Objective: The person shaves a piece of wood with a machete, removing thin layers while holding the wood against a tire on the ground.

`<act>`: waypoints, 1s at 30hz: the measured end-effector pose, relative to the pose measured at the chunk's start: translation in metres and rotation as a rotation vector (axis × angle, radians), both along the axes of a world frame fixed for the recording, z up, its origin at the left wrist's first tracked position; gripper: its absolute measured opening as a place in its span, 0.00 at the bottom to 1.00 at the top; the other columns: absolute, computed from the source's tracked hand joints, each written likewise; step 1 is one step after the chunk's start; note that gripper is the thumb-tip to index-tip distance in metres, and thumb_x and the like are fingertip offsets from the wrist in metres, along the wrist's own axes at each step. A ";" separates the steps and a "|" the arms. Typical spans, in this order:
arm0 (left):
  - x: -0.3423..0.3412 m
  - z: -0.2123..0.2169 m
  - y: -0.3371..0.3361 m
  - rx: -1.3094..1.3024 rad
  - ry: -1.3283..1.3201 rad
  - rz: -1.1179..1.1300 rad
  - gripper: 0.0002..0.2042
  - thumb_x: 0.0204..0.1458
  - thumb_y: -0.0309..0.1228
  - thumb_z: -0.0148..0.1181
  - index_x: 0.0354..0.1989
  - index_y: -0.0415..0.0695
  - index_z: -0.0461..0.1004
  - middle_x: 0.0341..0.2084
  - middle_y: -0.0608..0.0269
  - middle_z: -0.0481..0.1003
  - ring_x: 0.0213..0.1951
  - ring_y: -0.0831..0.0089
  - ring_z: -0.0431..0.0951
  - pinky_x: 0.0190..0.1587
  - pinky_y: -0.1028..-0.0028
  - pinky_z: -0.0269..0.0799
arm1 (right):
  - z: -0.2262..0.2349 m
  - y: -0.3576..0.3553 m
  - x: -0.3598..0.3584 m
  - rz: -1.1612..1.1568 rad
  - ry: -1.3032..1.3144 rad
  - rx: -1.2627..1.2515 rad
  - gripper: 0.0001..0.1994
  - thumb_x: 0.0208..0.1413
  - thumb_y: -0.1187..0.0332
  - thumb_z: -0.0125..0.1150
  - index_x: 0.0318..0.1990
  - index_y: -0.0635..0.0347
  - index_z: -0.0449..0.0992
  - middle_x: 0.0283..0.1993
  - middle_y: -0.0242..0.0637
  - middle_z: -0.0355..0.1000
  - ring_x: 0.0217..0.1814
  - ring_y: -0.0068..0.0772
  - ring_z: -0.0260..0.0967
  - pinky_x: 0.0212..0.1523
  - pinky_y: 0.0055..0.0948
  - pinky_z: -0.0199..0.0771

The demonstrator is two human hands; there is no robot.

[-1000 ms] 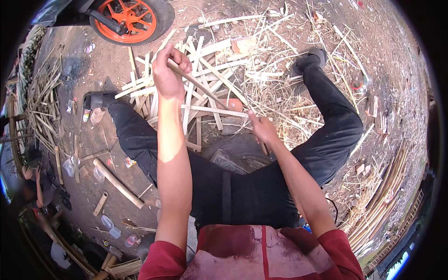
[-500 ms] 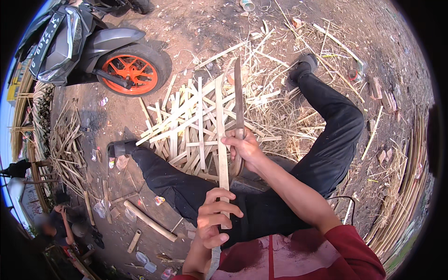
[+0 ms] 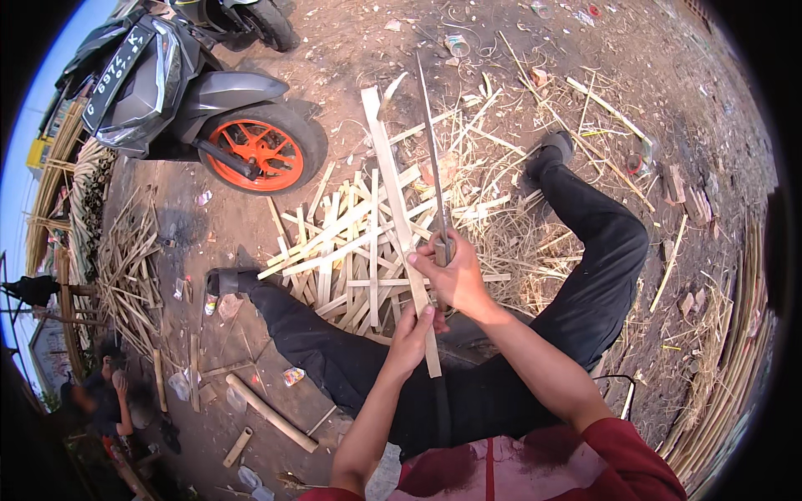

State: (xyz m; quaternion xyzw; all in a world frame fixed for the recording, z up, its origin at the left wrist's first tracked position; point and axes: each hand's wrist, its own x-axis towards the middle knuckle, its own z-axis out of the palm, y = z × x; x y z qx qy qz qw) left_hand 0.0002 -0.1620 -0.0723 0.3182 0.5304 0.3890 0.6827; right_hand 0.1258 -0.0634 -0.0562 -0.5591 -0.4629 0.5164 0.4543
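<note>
My left hand (image 3: 408, 341) is closed round a long pale bamboo strip (image 3: 395, 188), thumb on top, close to the strip's near end. The strip points away from me, and a thin shaving curls up near its far tip. My right hand (image 3: 458, 280) grips the handle of a long knife (image 3: 432, 142), its thumb pressed against the strip's side. The blade stands nearly edge-on, just right of the strip and roughly along it. Beneath both lies a loose pile of cut bamboo strips (image 3: 334, 225) between my outstretched legs.
A parked motorcycle (image 3: 180, 92) with an orange wheel stands at the far left. Thin shavings (image 3: 510, 242) litter the ground right of the pile. More strips (image 3: 129, 259) lie at left, near a bamboo pole (image 3: 271, 413). Another person (image 3: 113, 401) sits at lower left. Long poles (image 3: 723, 367) line the right.
The strip has slid away from me, its near end now showing. My left hand has moved forward, close to my right. The knife now reaches farther out, its blade turned edge-on. The view has shifted slightly.
</note>
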 end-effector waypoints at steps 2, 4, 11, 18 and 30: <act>0.005 0.005 0.003 -0.010 -0.034 0.024 0.12 0.70 0.43 0.46 0.45 0.47 0.66 0.26 0.69 0.67 0.20 0.78 0.67 0.24 0.75 0.67 | 0.001 0.004 0.010 0.002 0.007 -0.012 0.15 0.56 0.62 0.69 0.39 0.65 0.73 0.28 0.39 0.75 0.29 0.26 0.70 0.33 0.32 0.71; -0.005 0.017 0.008 -0.215 -0.149 0.068 0.11 0.70 0.44 0.46 0.42 0.49 0.65 0.21 0.72 0.62 0.17 0.80 0.60 0.20 0.76 0.59 | 0.000 0.004 0.020 -0.018 0.034 0.105 0.15 0.61 0.62 0.65 0.42 0.67 0.71 0.23 0.41 0.70 0.25 0.25 0.65 0.29 0.33 0.66; -0.035 0.040 0.011 -0.429 -0.181 0.018 0.25 0.66 0.60 0.40 0.31 0.50 0.63 0.12 0.76 0.51 0.11 0.83 0.47 0.13 0.78 0.44 | 0.005 -0.012 0.078 0.413 -0.588 0.279 0.14 0.52 0.67 0.66 0.43 0.62 0.72 0.26 0.49 0.74 0.27 0.58 0.74 0.30 0.48 0.72; -0.042 0.064 -0.030 -0.420 -0.043 -0.069 0.27 0.68 0.59 0.34 0.27 0.48 0.60 0.12 0.74 0.51 0.11 0.83 0.47 0.12 0.78 0.42 | 0.006 0.007 0.083 0.685 -1.085 0.497 0.17 0.39 0.61 0.66 0.33 0.63 0.72 0.24 0.51 0.75 0.26 0.55 0.77 0.28 0.51 0.75; -0.073 0.068 -0.065 -0.581 -0.023 0.094 0.26 0.68 0.58 0.34 0.27 0.49 0.60 0.12 0.74 0.53 0.11 0.83 0.47 0.12 0.77 0.42 | 0.031 0.046 0.113 0.460 -0.965 0.038 0.14 0.47 0.62 0.63 0.37 0.61 0.78 0.27 0.55 0.76 0.33 0.63 0.76 0.38 0.54 0.76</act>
